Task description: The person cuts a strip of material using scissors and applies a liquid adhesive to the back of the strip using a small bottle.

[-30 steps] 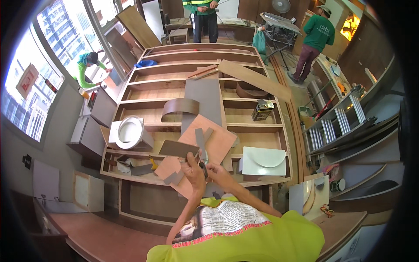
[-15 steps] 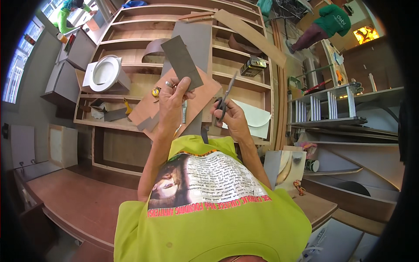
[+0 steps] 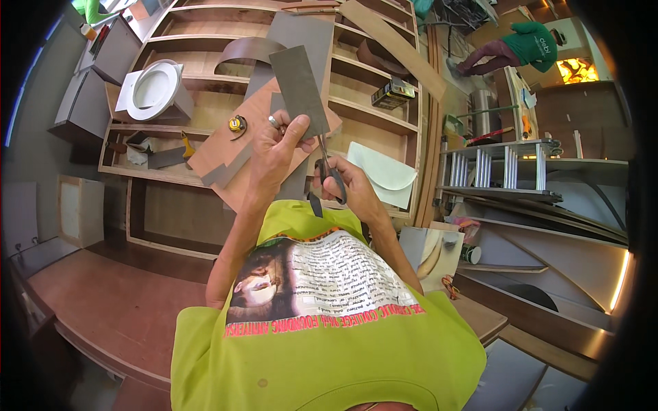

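Note:
My left hand (image 3: 275, 147) pinches the lower end of a dark grey rectangular sheet (image 3: 297, 81), held up at a slight tilt. Black-handled scissors (image 3: 332, 179) are in my right hand (image 3: 356, 192), their blades pointing up to the sheet's lower right edge, close by my left fingertips. Whether the blades have the edge between them, I cannot tell. Below my hands, a reddish-brown board (image 3: 226, 159) lies across a wooden shelf frame (image 3: 199, 82), with a yellow tape measure (image 3: 237, 125) on it. A longer grey strip (image 3: 296, 31) runs beneath the sheet.
A white ring-topped piece (image 3: 153, 92) rests at the frame's left, above a yellow-handled tool (image 3: 186, 146). On the right are a tin (image 3: 393, 94), a white curved sheet (image 3: 381, 175) and an aluminium ladder (image 3: 504, 168). Another person in green (image 3: 524, 48) bends over farther right.
My right hand has brought the scissors leftward and against the sheet's lower edge. The sheet in my left hand has turned more upright, and the whole view has shifted slightly.

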The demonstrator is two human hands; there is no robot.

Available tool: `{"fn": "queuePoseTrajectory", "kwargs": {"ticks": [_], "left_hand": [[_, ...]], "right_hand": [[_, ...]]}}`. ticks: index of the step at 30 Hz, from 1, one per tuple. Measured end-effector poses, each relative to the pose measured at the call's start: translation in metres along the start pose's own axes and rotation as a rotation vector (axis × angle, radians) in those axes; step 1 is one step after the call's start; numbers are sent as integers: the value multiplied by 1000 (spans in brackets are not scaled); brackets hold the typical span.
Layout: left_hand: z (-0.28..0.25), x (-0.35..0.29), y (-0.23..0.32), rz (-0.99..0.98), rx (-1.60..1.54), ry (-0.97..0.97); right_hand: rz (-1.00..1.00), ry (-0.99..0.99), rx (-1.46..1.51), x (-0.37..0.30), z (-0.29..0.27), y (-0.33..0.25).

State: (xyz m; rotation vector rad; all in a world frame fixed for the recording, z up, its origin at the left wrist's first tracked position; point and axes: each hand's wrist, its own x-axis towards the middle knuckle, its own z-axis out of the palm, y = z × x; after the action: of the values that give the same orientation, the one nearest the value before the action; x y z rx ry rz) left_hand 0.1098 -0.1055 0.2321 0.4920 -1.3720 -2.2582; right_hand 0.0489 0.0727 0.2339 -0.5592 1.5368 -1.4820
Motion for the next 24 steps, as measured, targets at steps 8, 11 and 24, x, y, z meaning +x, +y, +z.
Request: {"fn": "queuePoseTrajectory", "kwargs": {"ticks": [8, 11, 24], "left_hand": [[-2, -1, 6, 53, 14, -35], [0, 0, 9, 76, 37, -49], [10, 0, 11, 108, 97, -76]], "right_hand": [[-24, 12, -50, 6, 6, 0], [-15, 24, -75, 5, 5, -3], [-42, 17, -49, 1, -1, -6]]}}
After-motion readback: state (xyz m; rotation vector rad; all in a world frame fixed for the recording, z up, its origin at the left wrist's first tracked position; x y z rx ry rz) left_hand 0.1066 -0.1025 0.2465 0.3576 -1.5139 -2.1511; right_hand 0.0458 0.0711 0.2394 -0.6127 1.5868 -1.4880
